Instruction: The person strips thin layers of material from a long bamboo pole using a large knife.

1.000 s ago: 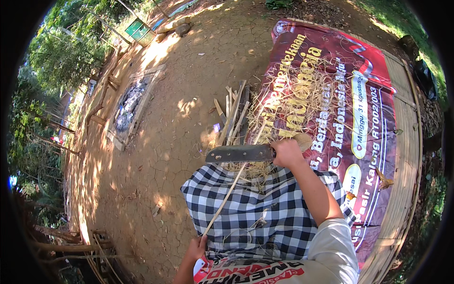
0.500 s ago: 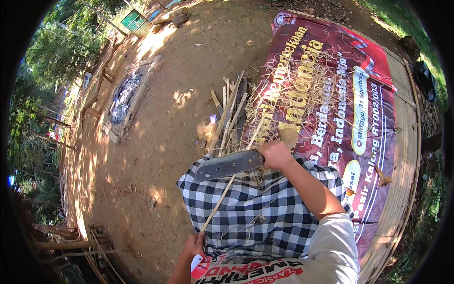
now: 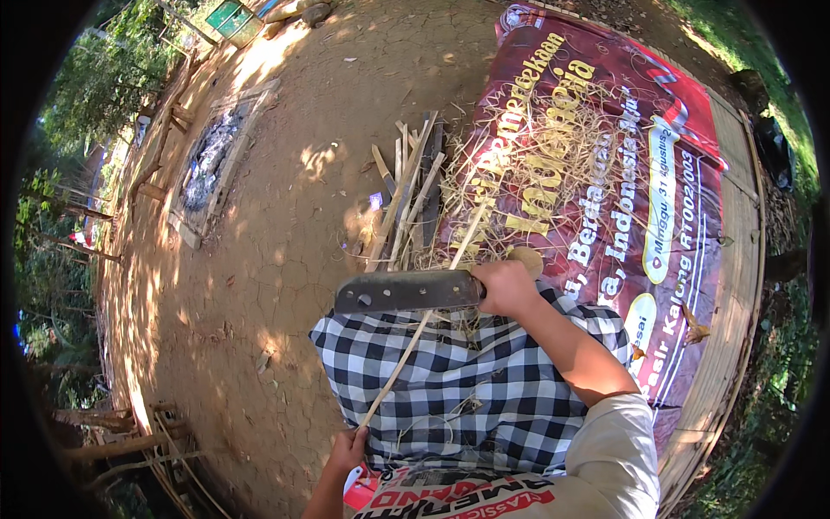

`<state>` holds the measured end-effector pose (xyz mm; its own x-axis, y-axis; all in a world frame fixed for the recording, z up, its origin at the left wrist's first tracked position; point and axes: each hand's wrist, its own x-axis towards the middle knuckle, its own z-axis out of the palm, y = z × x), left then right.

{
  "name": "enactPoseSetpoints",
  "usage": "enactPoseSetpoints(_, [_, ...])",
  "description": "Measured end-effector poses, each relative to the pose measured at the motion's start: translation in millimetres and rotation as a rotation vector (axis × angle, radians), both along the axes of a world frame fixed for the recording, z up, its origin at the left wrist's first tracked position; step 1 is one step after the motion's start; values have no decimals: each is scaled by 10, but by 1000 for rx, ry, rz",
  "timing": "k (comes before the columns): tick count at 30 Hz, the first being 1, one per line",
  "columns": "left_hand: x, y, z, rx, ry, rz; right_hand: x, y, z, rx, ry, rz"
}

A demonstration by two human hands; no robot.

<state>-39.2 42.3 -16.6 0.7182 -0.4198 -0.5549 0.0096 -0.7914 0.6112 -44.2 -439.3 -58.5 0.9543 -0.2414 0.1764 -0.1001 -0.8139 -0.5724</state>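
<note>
Currently, the left hand (image 3: 347,450), low in the view, has its fingers curled around the near end of a thin pale strip (image 3: 395,372); the right hand (image 3: 508,287) has its fingers wrapped around the handle of a broad-bladed knife (image 3: 398,292); the blade is dark, with several holes along its face, and points toward the person's left. The strip runs obliquely from the left hand, up and to the right, across a black-and-white checked cloth (image 3: 458,376) spread over the lap; it passes under the blade and emerges beyond it, the far end lying over a maroon printed banner (image 3: 644,195); whether the cutting edge touches the strip cannot be told. Loose straw-coloured shavings (image 3: 540,151) are scattered on the banner; the banner covers much of a bamboo platform (image 3: 731,285), whose slats show along the right side. A group of split sticks (image 3: 406,199) lies beside the banner's left edge; farther left, on cracked bare ground (image 3: 285,303), an ash bed (image 3: 207,164) is set within a low frame.
</note>
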Motion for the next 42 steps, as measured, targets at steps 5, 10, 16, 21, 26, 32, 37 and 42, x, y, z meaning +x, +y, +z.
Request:
enactPoseSetpoints(5, [-33,-117,102,71,-32,-17,26,-159,-179,-32,18,1])
enactPoseSetpoints(10, [-21,-215,151,90,1,-2,58,-361,-368,-191,-128,-19])
enactPoseSetpoints(16, [-39,-179,105,162,-97,-37,-59,-560,-358,-239,8,-227])
enactPoseSetpoints(21, [-46,-162,23,74,-110,-34,-58,-493,-212,-294,75,-248])
enactPoseSetpoints(26, [-6,-206,80,66,-87,-79,-71,16,5,-182,-88,-177])
enactPoseSetpoints(32, [-40,-132,49,109,-130,-61,16,145,-20,-264,-52,38])
enactPoseSetpoints(37, [-36,-214,144,110,-129,-36,-34,-454,-21,-129,213,-358])
enactPoseSetpoints(42, [-11,-232,111,153,-82,-59,-11,-160,-40,-162,139,-257])
